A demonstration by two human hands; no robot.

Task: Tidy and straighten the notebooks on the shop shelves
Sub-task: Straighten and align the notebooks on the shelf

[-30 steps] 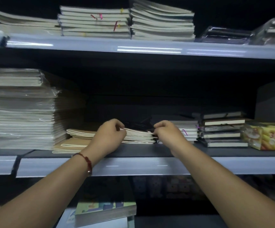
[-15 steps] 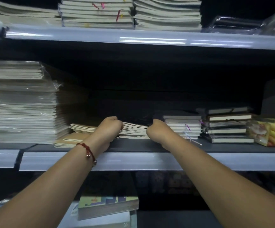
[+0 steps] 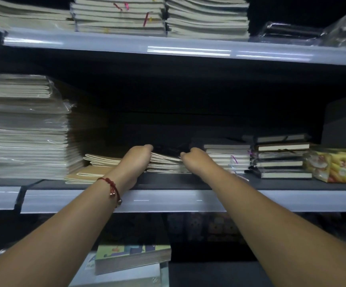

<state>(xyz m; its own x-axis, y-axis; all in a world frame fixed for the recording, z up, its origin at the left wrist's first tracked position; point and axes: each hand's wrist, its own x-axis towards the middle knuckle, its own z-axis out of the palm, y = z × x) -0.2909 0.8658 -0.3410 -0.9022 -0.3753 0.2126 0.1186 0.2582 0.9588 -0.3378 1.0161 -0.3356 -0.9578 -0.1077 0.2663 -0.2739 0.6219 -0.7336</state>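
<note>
Both hands have reached deeper into the middle shelf than a second ago, so their fingers now curl out of sight over the top of a low, fanned pile of thin cream-paged notebooks (image 3: 168, 162). That pile lies at the centre of the grey metal middle shelf (image 3: 188, 200), its pages splayed and uneven.

Left hand (image 3: 138, 160), wearing a red cord bracelet (image 3: 112, 187) at the wrist, holds the pile's left end. Right hand (image 3: 197, 160) holds its right end. Fingers on both are bent round the stack, though the dark recess hides how tightly they grip; they appear to be clasping it from both sides.

Immediately left of the pile, more cream notebooks with kraft-brown covers (image 3: 91, 172) lie slid askew. Further left stands a tall stack of plastic-wrapped white notebooks (image 3: 25, 141). Right of the pile sit a neat stack of small white notepads (image 3: 228, 158), then dark hardcover journals (image 3: 281, 160), then a yellow packet printed "3D" (image 3: 337, 164). Above the pile, an upper shelf (image 3: 188, 48) carries more cream notebook stacks.

Judging by the hold, the step in hand is squaring this loose pile. Next, the hands likely need to press its edges flush and align it with the neighbouring stacks.
</note>
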